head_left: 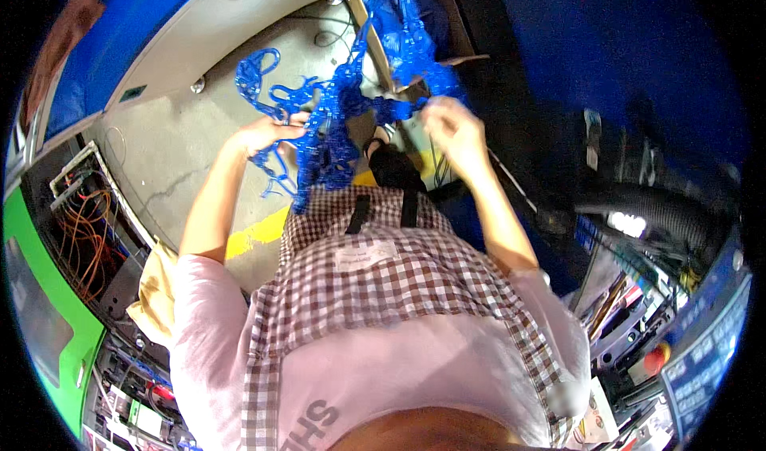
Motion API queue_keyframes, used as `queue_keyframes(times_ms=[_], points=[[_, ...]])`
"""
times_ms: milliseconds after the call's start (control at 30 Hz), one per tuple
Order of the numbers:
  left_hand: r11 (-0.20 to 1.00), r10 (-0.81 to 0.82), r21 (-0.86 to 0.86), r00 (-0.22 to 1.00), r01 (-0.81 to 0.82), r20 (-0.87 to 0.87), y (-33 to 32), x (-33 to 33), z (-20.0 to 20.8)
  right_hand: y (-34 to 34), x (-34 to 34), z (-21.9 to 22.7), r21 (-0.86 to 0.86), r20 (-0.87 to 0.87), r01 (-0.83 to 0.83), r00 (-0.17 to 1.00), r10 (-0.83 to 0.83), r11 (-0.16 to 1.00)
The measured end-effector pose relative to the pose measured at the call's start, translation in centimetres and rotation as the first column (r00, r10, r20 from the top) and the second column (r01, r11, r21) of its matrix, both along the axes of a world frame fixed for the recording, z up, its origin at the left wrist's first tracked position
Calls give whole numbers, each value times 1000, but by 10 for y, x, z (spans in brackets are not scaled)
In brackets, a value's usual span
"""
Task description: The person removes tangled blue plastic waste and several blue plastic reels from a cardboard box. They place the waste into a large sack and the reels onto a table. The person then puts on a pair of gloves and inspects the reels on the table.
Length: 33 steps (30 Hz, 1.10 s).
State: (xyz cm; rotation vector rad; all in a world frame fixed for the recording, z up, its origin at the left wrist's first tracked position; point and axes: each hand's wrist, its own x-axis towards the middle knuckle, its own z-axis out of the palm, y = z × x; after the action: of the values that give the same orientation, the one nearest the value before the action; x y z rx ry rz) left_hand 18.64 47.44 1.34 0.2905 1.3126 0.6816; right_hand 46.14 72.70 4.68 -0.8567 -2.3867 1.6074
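Observation:
A tangled bunch of glossy blue plastic strands (331, 124), with loops and curled ends, hangs in front of my apron. My left hand (267, 134) grips it from the left side, its fingers partly hidden among the strands. On the right, my right hand (452, 128) is slightly blurred, with fingers closed in a pinch at the end of a blue piece that reaches out from the bunch. Just beyond the hands, more blue plastic (395, 20) fills an open cardboard box (367, 40), and some of it droops over the near edge.
A pale machine panel (231, 28) curves across the far left above the grey floor (171, 160), which bears a yellow stripe (259, 234). Orange cables (84, 236) hang in an open cabinet at left. A ribbed black hose (662, 216) and a red knob (656, 358) are at right.

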Motion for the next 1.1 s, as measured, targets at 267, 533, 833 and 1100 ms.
queue_keyframes(times_ms=[267,533,833,1100], points=[[991,-84,-120,985,66,-152,-128,43,99,40,-5,-73,-471,402,-279,777,485,837],[953,288,-75,954,-294,-79,-290,131,108,-32,9,-62,-856,282,-123,704,652,502],[759,616,-146,772,-635,-156,-339,231,112,-96,-28,-1,-511,433,-500,553,712,699],[446,866,-54,446,-894,-225,-278,275,115,-217,-82,2,-288,357,-713,540,762,640]])
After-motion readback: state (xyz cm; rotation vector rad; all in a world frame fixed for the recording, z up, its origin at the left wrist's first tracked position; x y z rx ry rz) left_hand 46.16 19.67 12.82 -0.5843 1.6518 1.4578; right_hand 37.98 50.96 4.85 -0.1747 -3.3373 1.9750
